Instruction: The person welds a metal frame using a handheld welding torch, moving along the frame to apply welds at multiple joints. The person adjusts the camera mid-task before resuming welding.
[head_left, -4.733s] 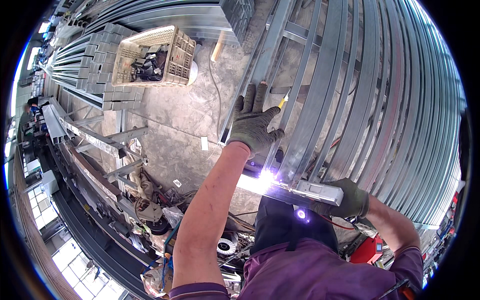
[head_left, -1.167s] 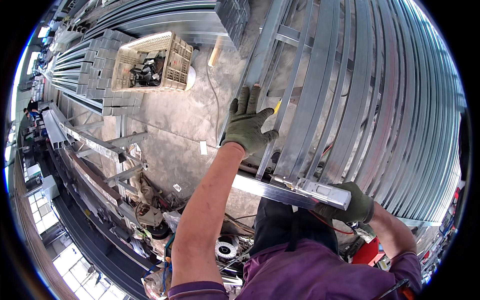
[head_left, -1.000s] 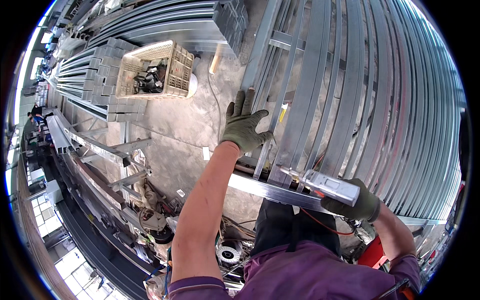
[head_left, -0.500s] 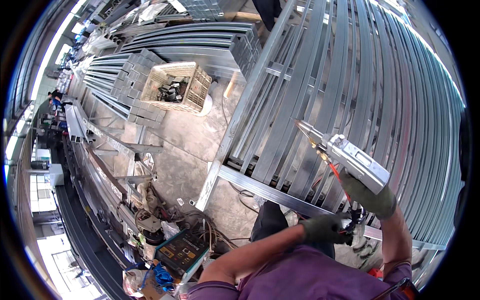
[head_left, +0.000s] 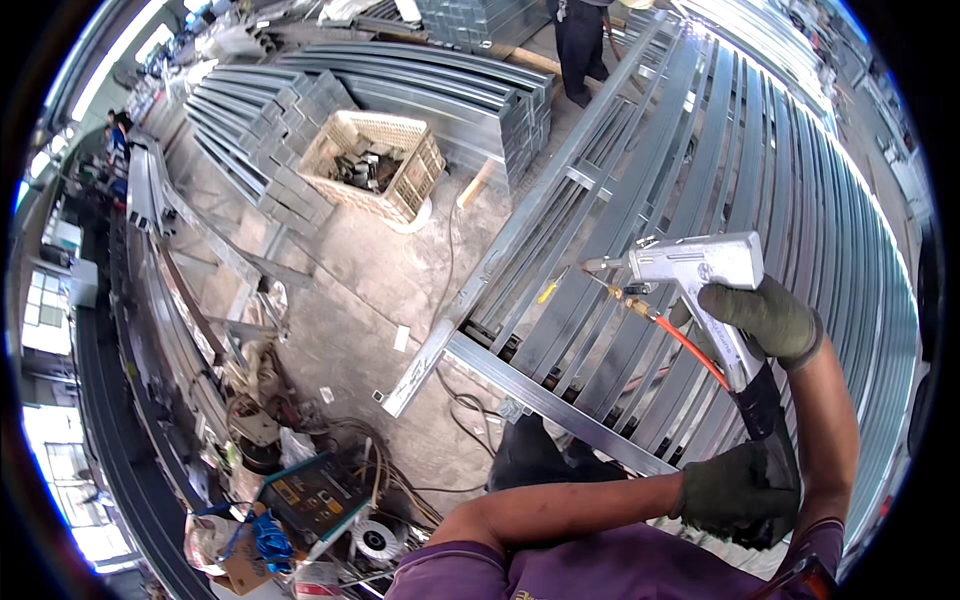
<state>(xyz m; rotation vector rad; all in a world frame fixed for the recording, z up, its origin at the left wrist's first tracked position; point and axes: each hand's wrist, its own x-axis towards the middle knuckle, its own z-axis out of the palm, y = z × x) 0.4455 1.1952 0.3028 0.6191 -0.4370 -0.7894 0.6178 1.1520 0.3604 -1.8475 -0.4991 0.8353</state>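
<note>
swung the welding gun [head_left: 690, 262] round since half a second ago, with the nozzle [head_left: 606, 264] now aimed at nine o'clock instead of ten, and drawn the left hand [head_left: 738, 492] toward four o'clock. holding the gun a little above three o'clock from the view's centre, over the steel bars [head_left: 575, 320], without any arc at the tip. wrapping the right hand [head_left: 768, 318] around the handle; bringing the left to the dark cable sleeve [head_left: 763, 405], at six o'clock below the right, with fingers too hidden to tell how firmly closed. seemingly handling gun and cable between welds, apart from the front rail [head_left: 560, 405] at half past seven. likely calls for a slack orange hose [head_left: 695, 348] and a steady right-hand hold.
</note>
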